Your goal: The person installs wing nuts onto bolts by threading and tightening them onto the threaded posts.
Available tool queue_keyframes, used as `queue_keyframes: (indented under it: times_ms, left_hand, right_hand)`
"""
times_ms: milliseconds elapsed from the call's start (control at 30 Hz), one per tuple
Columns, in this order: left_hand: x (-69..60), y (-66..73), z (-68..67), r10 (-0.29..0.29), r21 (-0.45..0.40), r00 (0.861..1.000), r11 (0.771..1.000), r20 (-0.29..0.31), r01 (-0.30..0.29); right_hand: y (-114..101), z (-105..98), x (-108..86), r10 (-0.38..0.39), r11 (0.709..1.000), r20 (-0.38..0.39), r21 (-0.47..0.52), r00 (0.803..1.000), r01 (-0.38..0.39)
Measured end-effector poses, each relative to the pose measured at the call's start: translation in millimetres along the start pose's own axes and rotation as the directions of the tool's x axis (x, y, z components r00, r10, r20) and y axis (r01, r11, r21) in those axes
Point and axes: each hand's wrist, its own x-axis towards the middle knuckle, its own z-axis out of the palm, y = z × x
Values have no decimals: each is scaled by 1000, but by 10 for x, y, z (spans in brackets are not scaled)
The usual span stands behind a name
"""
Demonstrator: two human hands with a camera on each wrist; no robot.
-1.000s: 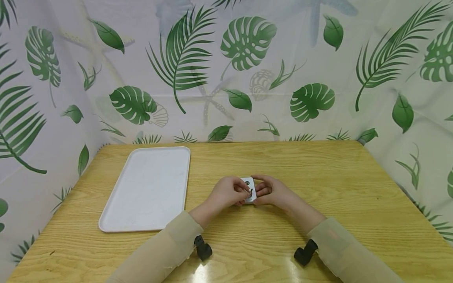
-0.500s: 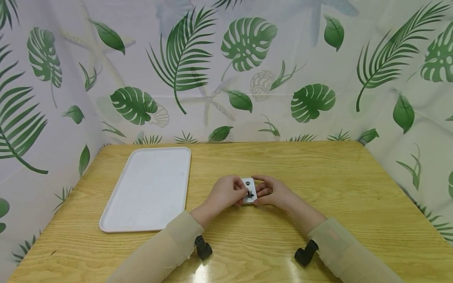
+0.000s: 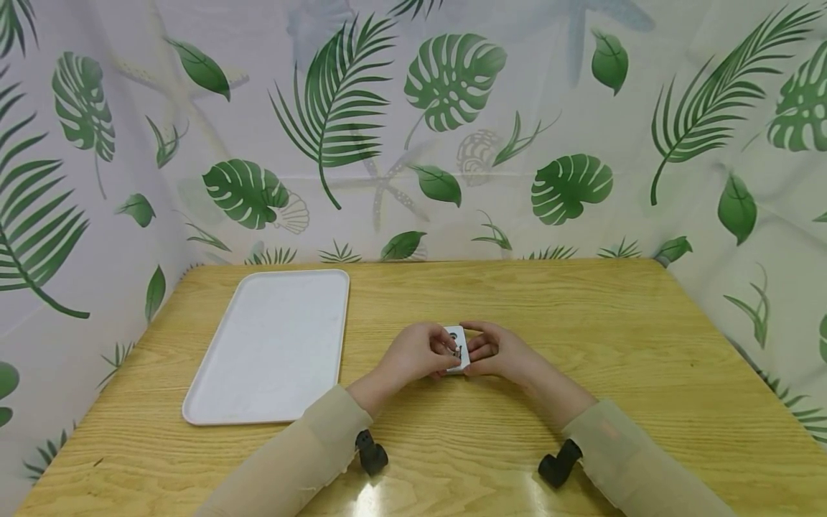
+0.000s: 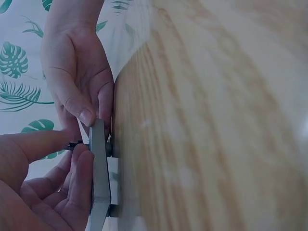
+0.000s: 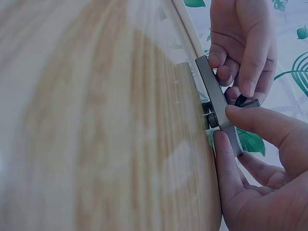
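A small pale metal plate [image 3: 462, 337] lies on the table between both hands, with a round hole near its far end. In the left wrist view the plate [image 4: 100, 173] appears edge-on, with short dark feet [image 4: 114, 210] underneath. A small dark bolt-like piece [image 4: 76, 144] stands out from its top face. My left hand [image 3: 418, 350] pinches this piece between thumb and fingertips, which partly hide it. My right hand [image 3: 502, 352] grips the plate's right side; in the right wrist view its thumb and fingers hold the plate [image 5: 212, 86] by the edge.
A white rectangular tray [image 3: 271, 345] lies on the wooden table [image 3: 568, 316] left of the hands. Leaf-patterned cloth [image 3: 362, 129] hangs behind and at both sides. Dark wrist cameras [image 3: 371, 454] are strapped to both sleeves.
Half a second ago my left fingers were drawn back and left the upright piece in sight; now they close over it again. My right hand stays in place on the plate.
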Motion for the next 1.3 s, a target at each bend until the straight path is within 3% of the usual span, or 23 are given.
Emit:
queue_keyframes:
  times_ms: [467, 900, 1300]
  left_hand:
    - [-6, 1, 19, 5, 78, 998, 997, -64, 0]
    - [42, -27, 35, -51, -7, 998, 999, -48, 50]
    - [24, 23, 21, -8, 74, 1000, 997, -16, 10]
  right_hand:
    - [6, 3, 11, 5, 1000, -3, 9, 1000, -5]
    - [-10, -2, -8, -8, 1000, 8, 0, 1000, 8]
    - [9, -3, 0, -13, 1000, 7, 18, 1000, 13]
